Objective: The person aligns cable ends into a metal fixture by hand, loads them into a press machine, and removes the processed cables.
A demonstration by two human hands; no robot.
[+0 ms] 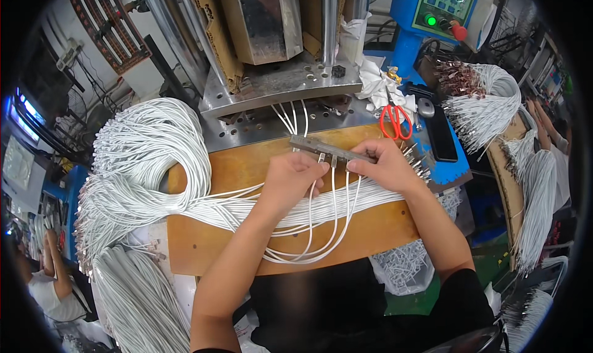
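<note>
A narrow dark metal bar fixture (318, 145) is held above the wooden board, in front of the press. My right hand (388, 167) is closed on the bar's right end, thumb along its near side. My left hand (291, 178) pinches a white cable (311, 214) just behind its metal plug, at the bar's near edge. More white cables hang in loops from the bar, their plugs against it. Below both hands, a thick bundle of white cables (296, 214) lies across the wooden board (213, 254). Parts of the left fingertips are hidden.
A press with a steel plate (284, 84) stands behind, with several white cables under it. Coiled cables (148, 149) are piled left. Red-handled scissors (396, 123), a black phone (442, 135) and a blue control box (435, 7) are right. A bag of small white parts (404, 269) sits below the board.
</note>
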